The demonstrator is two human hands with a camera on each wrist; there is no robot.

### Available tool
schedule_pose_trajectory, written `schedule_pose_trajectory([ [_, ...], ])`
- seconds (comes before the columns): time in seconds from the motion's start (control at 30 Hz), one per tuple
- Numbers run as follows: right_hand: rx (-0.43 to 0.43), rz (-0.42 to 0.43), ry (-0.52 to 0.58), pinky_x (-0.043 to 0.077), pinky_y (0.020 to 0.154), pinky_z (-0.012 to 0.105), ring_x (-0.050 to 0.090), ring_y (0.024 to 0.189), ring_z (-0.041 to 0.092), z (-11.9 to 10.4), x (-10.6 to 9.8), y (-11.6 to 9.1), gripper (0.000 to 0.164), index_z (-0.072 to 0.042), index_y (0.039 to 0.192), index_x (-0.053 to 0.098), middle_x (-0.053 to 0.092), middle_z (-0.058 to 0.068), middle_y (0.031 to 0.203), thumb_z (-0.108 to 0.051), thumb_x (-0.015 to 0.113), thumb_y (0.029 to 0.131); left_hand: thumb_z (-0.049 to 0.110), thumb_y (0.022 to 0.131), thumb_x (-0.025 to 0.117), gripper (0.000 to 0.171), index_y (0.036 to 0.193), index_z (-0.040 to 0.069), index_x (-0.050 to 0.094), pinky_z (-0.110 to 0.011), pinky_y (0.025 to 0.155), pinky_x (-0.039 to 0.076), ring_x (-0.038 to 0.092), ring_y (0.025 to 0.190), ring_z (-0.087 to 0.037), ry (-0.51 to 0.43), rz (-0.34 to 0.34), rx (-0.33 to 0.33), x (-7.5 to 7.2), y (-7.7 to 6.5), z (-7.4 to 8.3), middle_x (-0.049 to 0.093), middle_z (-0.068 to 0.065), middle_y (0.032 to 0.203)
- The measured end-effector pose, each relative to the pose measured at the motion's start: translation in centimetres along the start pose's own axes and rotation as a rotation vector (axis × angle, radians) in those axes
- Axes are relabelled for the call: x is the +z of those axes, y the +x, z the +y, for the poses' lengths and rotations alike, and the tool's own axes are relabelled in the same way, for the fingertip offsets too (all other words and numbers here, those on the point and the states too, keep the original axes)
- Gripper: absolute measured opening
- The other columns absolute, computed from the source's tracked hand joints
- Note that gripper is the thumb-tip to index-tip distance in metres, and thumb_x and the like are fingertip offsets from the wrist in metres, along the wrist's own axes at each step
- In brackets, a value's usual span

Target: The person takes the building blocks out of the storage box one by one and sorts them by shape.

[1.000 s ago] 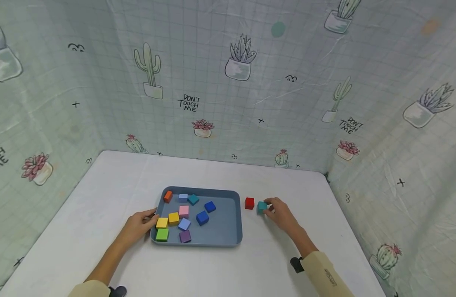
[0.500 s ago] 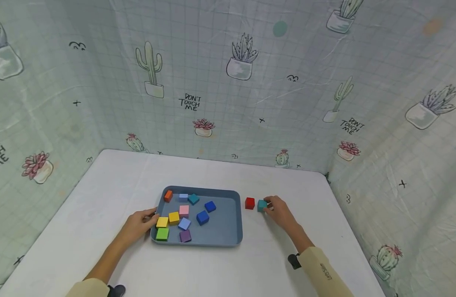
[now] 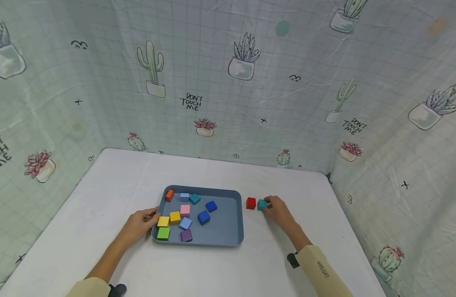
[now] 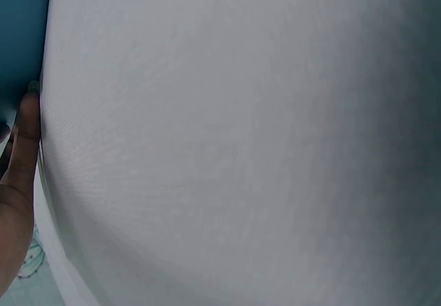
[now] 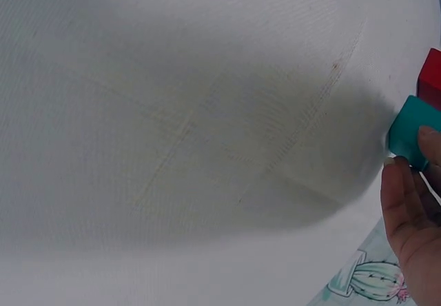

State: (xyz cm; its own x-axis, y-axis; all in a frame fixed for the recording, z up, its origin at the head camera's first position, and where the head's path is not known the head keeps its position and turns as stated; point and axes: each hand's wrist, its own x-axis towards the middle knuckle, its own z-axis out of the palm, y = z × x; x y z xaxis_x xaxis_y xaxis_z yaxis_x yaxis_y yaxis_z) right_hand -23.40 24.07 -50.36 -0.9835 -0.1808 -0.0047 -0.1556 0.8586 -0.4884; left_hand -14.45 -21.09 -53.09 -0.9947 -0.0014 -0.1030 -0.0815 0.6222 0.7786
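A blue-grey tray [image 3: 222, 237] lies on the white table, with several coloured blocks in its left and middle part. My left hand [image 3: 140, 225] grips the tray's left rim, its thumb near a yellow block [image 3: 163, 222]. To the right of the tray, my right hand [image 3: 279, 212] pinches a teal cube [image 3: 262, 205] between thumb and fingers. Just left of that cube stands a red cube [image 3: 251, 203], with a narrow gap between them in the head view. In the right wrist view, the teal cube [image 5: 410, 130] overlaps the red cube [image 5: 431, 78].
Inside the tray are a green block [image 3: 163, 234], a purple block [image 3: 186, 235], a pink block [image 3: 185, 210], a dark blue block [image 3: 203, 217] and an orange block [image 3: 169, 195], among others. A cactus-print cloth [image 3: 213, 82] hangs behind the table and at both sides.
The teal cube in my right hand has shifted slightly away from me and closer to the red cube. My left hand stays at the tray's rim.
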Motion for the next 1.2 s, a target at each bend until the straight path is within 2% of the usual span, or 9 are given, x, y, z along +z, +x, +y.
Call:
schedule_pose_trajectory([
  [0.23, -0.004, 0.005, -0.011, 0.05, 0.082, 0.036, 0.059, 0.093, 0.024, -0.1, -0.1, 0.0, 0.038, 0.001, 0.117, 0.058, 0.058, 0.011, 0.106, -0.004, 0.072, 0.082, 0.028, 0.093, 0.058, 0.052, 0.131, -0.006, 0.05, -0.036, 0.076, 0.051, 0.059, 0.089, -0.022, 0.007, 0.009, 0.005, 0.0, 0.2, -0.1, 0.056, -0.024, 0.123],
  [0.4, -0.026, 0.037, -0.061, 0.049, 0.084, 0.038, 0.059, 0.098, 0.025, -0.1, -0.2, -0.4, 0.05, -0.001, 0.125, 0.054, 0.054, 0.014, 0.113, -0.01, 0.075, 0.081, 0.029, 0.094, 0.057, 0.052, 0.132, -0.006, 0.05, -0.038, 0.078, 0.051, 0.059, 0.092, -0.023, 0.011, 0.008, 0.021, 0.2, 0.3, 0.0, 0.056, -0.024, 0.124],
  [0.5, -0.07, 0.084, -0.082, 0.049, 0.084, 0.037, 0.058, 0.097, 0.024, -0.3, -0.4, -0.5, 0.054, -0.002, 0.127, 0.053, 0.052, 0.016, 0.117, -0.014, 0.076, 0.08, 0.028, 0.094, 0.057, 0.052, 0.132, -0.006, 0.05, -0.039, 0.078, 0.051, 0.059, 0.093, -0.024, 0.015, 0.003, 0.025, 0.2, 0.4, -0.1, 0.055, -0.024, 0.125],
  [0.6, -0.136, 0.124, -0.077, 0.05, 0.079, 0.035, 0.058, 0.091, 0.023, -1.1, -0.3, -0.5, 0.05, -0.002, 0.125, 0.055, 0.053, 0.016, 0.116, -0.013, 0.076, 0.08, 0.028, 0.093, 0.057, 0.051, 0.131, -0.006, 0.05, -0.04, 0.078, 0.051, 0.059, 0.094, -0.027, 0.019, 0.004, 0.024, 0.1, 0.3, -0.2, 0.055, -0.025, 0.125],
  [0.7, -0.179, 0.129, -0.057, 0.05, 0.077, 0.033, 0.057, 0.088, 0.021, -2.3, -0.2, -0.5, 0.046, -0.003, 0.123, 0.057, 0.055, 0.013, 0.114, -0.013, 0.075, 0.081, 0.028, 0.093, 0.057, 0.052, 0.131, -0.006, 0.05, -0.04, 0.079, 0.051, 0.06, 0.097, -0.028, 0.018, 0.006, 0.023, 0.1, 0.2, -0.3, 0.055, -0.025, 0.125],
  [0.9, -0.281, 0.069, -0.028, 0.05, 0.078, 0.03, 0.058, 0.09, 0.022, -5.0, 0.1, -0.6, 0.045, -0.006, 0.122, 0.058, 0.058, 0.009, 0.112, -0.016, 0.075, 0.082, 0.028, 0.093, 0.057, 0.052, 0.131, -0.007, 0.05, -0.036, 0.075, 0.052, 0.059, 0.09, -0.024, 0.0, -0.001, 0.021, 0.3, 0.2, -0.4, 0.056, -0.025, 0.124],
  [1.13, -0.456, -0.098, 0.074, 0.048, 0.068, 0.025, 0.056, 0.084, 0.018, -7.1, 0.7, -0.8, 0.043, 0.0, 0.123, 0.057, 0.06, 0.013, 0.105, -0.013, 0.071, 0.085, 0.027, 0.093, 0.058, 0.051, 0.132, -0.006, 0.05, -0.031, 0.07, 0.051, 0.059, 0.086, -0.021, -0.009, 0.001, 0.025, 0.3, 0.2, -0.3, 0.057, -0.024, 0.123],
  [1.2, -0.492, -0.127, 0.083, 0.048, 0.07, 0.025, 0.057, 0.086, 0.017, -7.6, 0.9, -0.7, 0.042, 0.001, 0.123, 0.057, 0.06, 0.014, 0.107, -0.013, 0.07, 0.085, 0.028, 0.093, 0.058, 0.051, 0.131, -0.006, 0.05, -0.03, 0.069, 0.051, 0.059, 0.085, -0.02, -0.006, 0.005, 0.025, 0.2, 0.2, -0.3, 0.057, -0.024, 0.122],
])
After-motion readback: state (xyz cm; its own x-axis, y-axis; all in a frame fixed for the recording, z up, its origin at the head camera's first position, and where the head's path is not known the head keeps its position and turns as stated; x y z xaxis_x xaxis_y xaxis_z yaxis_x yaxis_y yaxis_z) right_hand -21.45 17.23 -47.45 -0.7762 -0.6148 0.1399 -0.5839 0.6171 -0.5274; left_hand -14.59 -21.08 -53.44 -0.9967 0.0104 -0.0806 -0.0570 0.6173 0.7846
